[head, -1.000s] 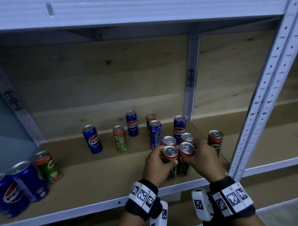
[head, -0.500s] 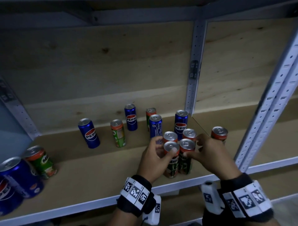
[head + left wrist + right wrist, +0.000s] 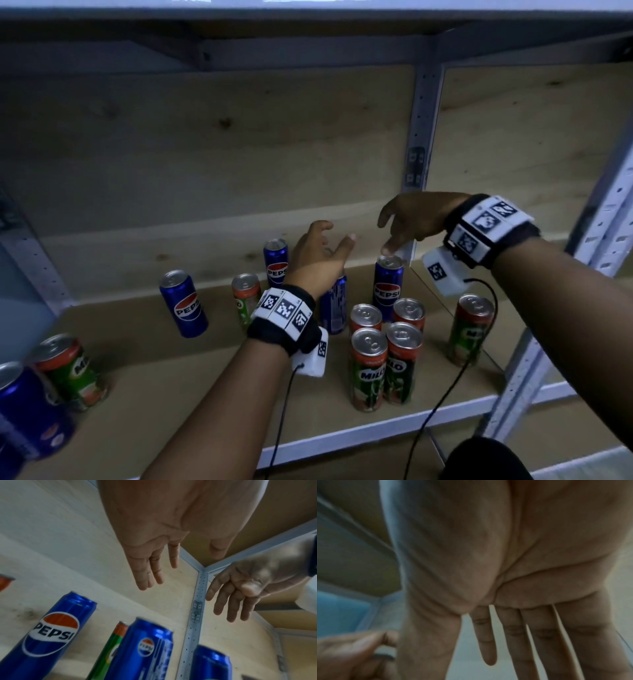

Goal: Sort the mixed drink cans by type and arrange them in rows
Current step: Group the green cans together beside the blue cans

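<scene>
Two empty hands are hovering over the wooden shelf (image 3: 144, 394) as I am looking down through the head camera. My left hand (image 3: 318, 255) is spread with relaxed fingers, holding nothing, above a Pepsi can with its label side turned (image 3: 333, 305) and just in front of a half-hidden Milo can at the back (image 3: 109, 650). My right hand (image 3: 411, 221) is also loose-fingered and empty, its fingertips hanging just over the top of an upright Pepsi can (image 3: 387, 284), which makes it the nearer hand for that one. All cans are standing upright, so their long axis is running vertically and any grasp would be coming from above or around the side. I am counting five Pepsi cans in view: three near my hands, one further left (image 3: 184, 305), and one at the lower left edge (image 3: 30, 414). I am counting eight Milo cans: a touching cluster of four (image 3: 383, 356), one alone at right (image 3: 474, 329), one by my left wrist (image 3: 244, 298), the hidden one, and one at lower left (image 3: 70, 371).
</scene>
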